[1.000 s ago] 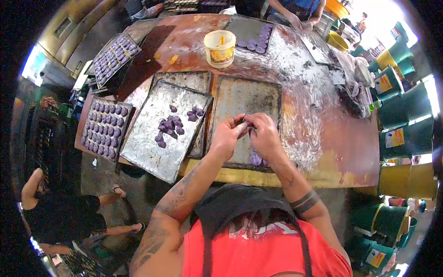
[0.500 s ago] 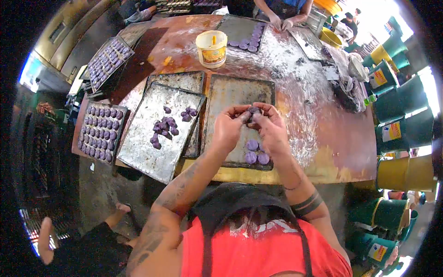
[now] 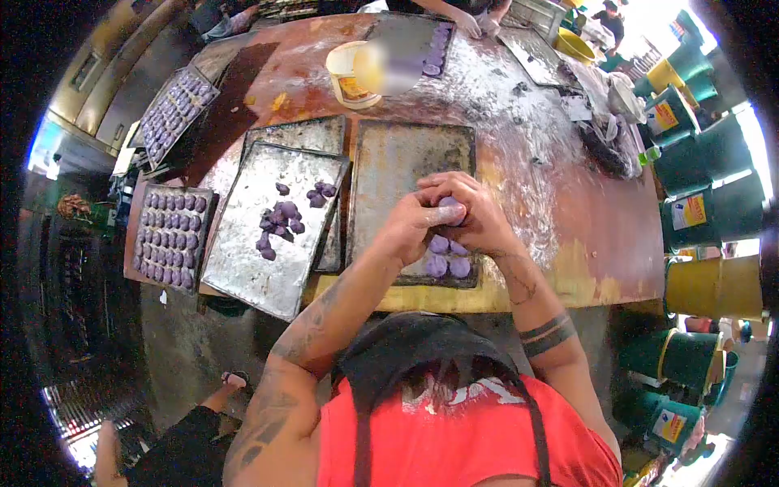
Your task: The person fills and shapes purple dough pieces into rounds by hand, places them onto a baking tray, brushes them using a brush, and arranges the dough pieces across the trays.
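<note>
Between my two hands, above a dark baking tray [image 3: 389, 162], is a ball of purple dough [image 3: 452, 211]. My left hand [image 3: 412, 226] presses it with the thumb across its front. Around its other side curl the fingers of my right hand [image 3: 480, 213], which partly hide it. Several purple dough rounds [image 3: 436, 266] lie close together on the tray's near right corner, just below my hands. To the left, a floury metal tray [image 3: 243, 252] carries several dark purple lumps [image 3: 284, 215], some bunched together.
A white tub [image 3: 345, 65] stands beyond the trays, partly blurred. Trays of purple pieces [image 3: 166, 235] sit at the left. Across the floured table [image 3: 519, 162], another person's hands [image 3: 479, 24] work near a tray. Green and yellow buckets [image 3: 706, 284] line the right.
My fingers have gone from pinching a dark lump to wrapping around a smoother purple ball, slightly lower. The view has shifted a little. The person across has moved their hands.
</note>
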A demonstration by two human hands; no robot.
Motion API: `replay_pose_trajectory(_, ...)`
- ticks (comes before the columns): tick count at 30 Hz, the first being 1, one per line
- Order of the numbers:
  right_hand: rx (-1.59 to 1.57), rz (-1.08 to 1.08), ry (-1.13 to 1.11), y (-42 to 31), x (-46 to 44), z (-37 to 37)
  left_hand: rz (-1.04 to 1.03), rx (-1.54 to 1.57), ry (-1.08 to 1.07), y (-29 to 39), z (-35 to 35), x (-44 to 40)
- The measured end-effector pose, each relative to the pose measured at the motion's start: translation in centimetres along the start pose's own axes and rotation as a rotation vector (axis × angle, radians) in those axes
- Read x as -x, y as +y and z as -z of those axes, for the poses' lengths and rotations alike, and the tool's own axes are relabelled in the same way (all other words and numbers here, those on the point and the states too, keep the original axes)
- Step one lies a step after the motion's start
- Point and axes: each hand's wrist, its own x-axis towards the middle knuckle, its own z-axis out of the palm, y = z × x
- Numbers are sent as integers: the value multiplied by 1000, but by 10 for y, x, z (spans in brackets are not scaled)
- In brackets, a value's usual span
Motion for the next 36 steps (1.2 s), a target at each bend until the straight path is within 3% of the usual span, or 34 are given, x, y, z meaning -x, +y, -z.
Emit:
replay_pose_trajectory(3, 177, 41, 140, 9, 10, -1, 173, 140, -20, -11, 10, -4)
replay_pose_trajectory(6, -42, -325, 342, 20, 25, -37, 137, 11, 5, -22, 17, -9)
replay_pose_trajectory(10, -508, -613, 411, 34, 41, -51, -136, -610, 307, -20, 32, -11)
replay_pose_trajectory(11, -649, -661, 457, 47, 46, -51, -134, -787, 278, -24, 32, -9)
replay_pose_trajectory(13, -461, -796, 275, 64, 52, -48, -128, -1141, 213, -33, 30, -6)
replay_pose_trajectory(14, -347, -856, 221, 73, 54, -51, -278, -1238, 288, -79, 68, -26)
replay_pose_trajectory(15, -232, -912, 171, 79, 55, -54, -278, -1193, 342, -77, 68, -24)
replay_pose_trajectory(16, 10, -876, 99, 81, 55, -56, -278, -1149, 392, -76, 69, -20)
replay_pose_trajectory(19, 577, -498, -123, 108, 66, -75, -167, -1049, 435, -60, 80, -8)
replay_pose_trajectory(20, 602, -580, -186, 103, 67, -74, -120, -1024, 432, -50, 87, -5)
replay_pose_trajectory(23, 636, -389, -76, 90, 79, -84, -38, -1230, 509, -29, 101, 16)
replay_pose_trajectory(24, 687, -248, -182, 80, 84, -85, -9, -1094, 483, -37, 111, 17)
replay_pose_trajectory(26, 630, -292, -474, 88, 71, -75, 34, -812, 437, -60, 135, 9)
replay_pose_trajectory(27, 599, -301, -623, 95, 60, -67, 63, -839, 384, -55, 129, 8)
replay_pose_trajectory(28, 452, -518, -622, 115, 45, -44, 101, -862, 338, -50, 116, 12)
replay_pose_trajectory(29, 442, -564, -265, 141, 41, -22, 145, -886, 293, -47, 108, 16)
replay_pose_trajectory(30, 595, -435, 113, 176, 38, 3, 74, -922, 318, -46, 108, 18)
replay_pose_trajectory(31, 639, -458, 304, 220, 42, 26, 49, -1067, 372, -39, 114, 19)
replay_pose_trajectory(33, 700, -634, 468, 310, 66, 69, 1, -1356, 467, -21, 129, 17)
replay_pose_trajectory(36, 782, -682, 248, 295, 86, 104, -347, -1534, 691, 4, 167, 10)
